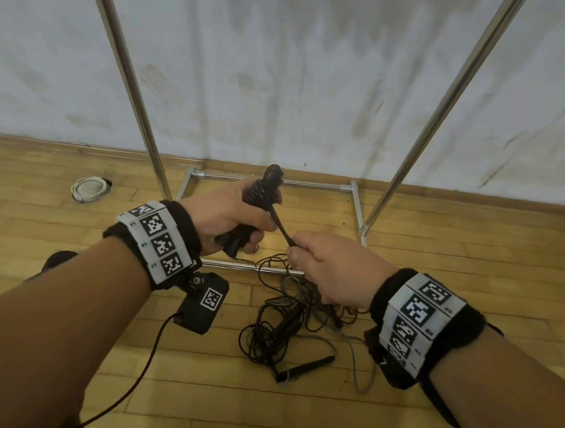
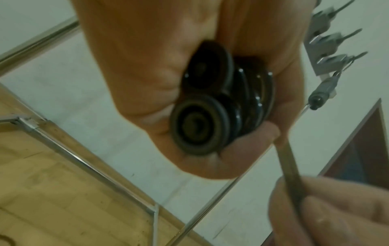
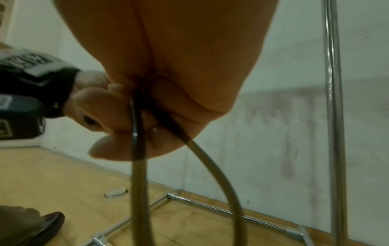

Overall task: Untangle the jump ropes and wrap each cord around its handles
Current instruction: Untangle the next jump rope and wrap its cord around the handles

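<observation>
Setting: wooden floor before a stained white wall, with a chrome rack frame standing at the far middle and a round white fitting set in the boards far left.
Left hand: left hand raised above the floor, fingers clenched round the paired handles, upright and pressed side by side; end caps face the left wrist camera, glossy turns of cord stacked behind them.
Right hand: right hand lower and nearer, right of the handles, fist turned down, pinching the black cord, which runs taut up to the winding; a loop of the same cord hangs beneath the fist.
Rest of the ropes: tangled pile on the floor, near middle, black and grey strands crossing; one loose black handle lies at its near edge.
Handling: cord looks light, smooth and springy, likely to slip or uncoil if tension drops; handles rigid, a sure place for a firm hold; best grip on the cord close to the winding, kept taut.
Stage: first rope judged partly wound; pile not yet sorted.
Risk: slack below could drag the pile or snag the rack's base rail.
</observation>
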### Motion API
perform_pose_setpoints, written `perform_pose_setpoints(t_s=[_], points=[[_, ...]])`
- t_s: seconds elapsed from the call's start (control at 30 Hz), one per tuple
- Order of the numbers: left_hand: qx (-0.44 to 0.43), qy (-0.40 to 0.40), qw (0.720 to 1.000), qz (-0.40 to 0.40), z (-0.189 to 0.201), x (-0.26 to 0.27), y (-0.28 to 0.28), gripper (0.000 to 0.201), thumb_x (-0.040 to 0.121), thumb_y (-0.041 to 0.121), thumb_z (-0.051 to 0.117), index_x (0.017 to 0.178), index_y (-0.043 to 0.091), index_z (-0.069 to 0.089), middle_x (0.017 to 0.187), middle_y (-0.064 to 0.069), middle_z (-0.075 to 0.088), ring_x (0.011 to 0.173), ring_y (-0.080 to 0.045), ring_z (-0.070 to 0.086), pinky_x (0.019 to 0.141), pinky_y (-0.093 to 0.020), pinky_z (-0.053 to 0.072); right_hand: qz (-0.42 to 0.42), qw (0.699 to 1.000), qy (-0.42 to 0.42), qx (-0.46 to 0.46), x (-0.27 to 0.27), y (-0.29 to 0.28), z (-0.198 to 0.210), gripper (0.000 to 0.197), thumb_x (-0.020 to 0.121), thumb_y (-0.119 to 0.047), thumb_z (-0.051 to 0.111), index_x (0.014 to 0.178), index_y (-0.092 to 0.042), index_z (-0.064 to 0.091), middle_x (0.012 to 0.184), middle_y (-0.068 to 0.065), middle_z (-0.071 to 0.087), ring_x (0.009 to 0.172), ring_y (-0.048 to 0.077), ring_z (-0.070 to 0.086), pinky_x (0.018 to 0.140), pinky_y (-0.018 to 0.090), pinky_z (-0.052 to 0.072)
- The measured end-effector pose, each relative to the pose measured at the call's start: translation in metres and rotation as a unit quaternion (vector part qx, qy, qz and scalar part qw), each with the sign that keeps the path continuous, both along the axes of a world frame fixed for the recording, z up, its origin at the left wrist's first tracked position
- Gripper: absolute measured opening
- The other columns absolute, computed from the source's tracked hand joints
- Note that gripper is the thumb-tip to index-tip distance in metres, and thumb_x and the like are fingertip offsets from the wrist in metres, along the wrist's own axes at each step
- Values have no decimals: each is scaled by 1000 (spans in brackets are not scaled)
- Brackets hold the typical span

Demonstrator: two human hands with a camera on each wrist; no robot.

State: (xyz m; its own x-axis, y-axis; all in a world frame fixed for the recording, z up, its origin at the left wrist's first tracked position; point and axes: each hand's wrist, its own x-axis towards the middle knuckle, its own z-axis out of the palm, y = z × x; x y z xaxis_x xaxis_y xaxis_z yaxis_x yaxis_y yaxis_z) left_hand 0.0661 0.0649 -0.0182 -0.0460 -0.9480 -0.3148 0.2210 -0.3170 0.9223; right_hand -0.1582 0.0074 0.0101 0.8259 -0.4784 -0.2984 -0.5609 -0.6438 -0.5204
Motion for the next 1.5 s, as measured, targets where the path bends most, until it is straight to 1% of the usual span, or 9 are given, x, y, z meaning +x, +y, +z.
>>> perform_pose_setpoints(t_s=[0.13,0.37,0.63,0.8,0.9,1.03,1.2,1.33,1.5], points=[[-7,-18,998,-59,13,-10,8,37,92,45,76,111,16,63,71,-7,58,52,-21,56,47,-30,51,-6,999,18,32,-8,-7,-5,27,109,-39,39,101,-19,57,70,-3,57,56,14,60,64,42,57],[-8,-246,948,-200,23,-37,22,13,102,40,68,89,40,72,71,-1,66,55,-18,62,55,-30,55,-31,996,80,-22,-25,-28,-11,22,106,-43,46,96,-31,62,70,-7,60,61,7,58,62,30,51],[42,-655,671,-344,-17,-104,27,36,90,59,67,77,29,52,74,5,62,61,-11,55,49,-26,40,58,967,191,-157,5,-11,-6,20,102,-28,51,96,-17,67,89,0,63,82,19,60,69,31,51],[149,-588,770,-197,-36,-80,2,31,98,48,60,85,20,66,69,1,70,51,-13,65,48,-26,51,58,973,131,-181,15,11,2,20,105,-27,45,106,-20,64,88,-4,58,80,14,56,68,28,49],[121,-426,895,-63,-30,-50,-4,10,101,35,65,103,26,62,76,-4,74,52,-16,69,48,-28,55,33,987,58,-146,10,13,6,21,109,-28,40,117,-24,59,88,-7,58,76,10,55,65,26,47],[16,-219,975,-21,-19,-27,1,9,100,22,69,107,27,66,74,-6,68,60,-24,66,57,-37,58,-38,998,-53,-27,-4,-4,10,24,109,-35,40,105,-34,64,73,-12,55,61,0,51,55,15,37],[-25,-77,996,-39,-8,-27,5,27,88,16,80,110,22,66,73,-6,62,56,-22,58,50,-32,53,-87,974,-128,167,-13,-23,7,25,108,-28,47,99,-23,69,64,-5,45,49,7,38,43,21,32],[-22,-23,999,-26,-3,-38,9,47,86,58,77,110,20,63,73,-5,63,55,-21,57,49,-30,50,-130,943,-166,256,-20,-30,9,28,104,-32,55,96,-10,71,64,-1,41,51,13,34,44,26,29],[-35,7,999,6,-8,-51,13,52,85,58,66,106,10,59,68,-7,60,49,-21,53,47,-29,47,-237,838,-288,398,-18,-27,6,29,81,-23,74,102,-5,66,68,2,51,51,12,40,41,24,32]])
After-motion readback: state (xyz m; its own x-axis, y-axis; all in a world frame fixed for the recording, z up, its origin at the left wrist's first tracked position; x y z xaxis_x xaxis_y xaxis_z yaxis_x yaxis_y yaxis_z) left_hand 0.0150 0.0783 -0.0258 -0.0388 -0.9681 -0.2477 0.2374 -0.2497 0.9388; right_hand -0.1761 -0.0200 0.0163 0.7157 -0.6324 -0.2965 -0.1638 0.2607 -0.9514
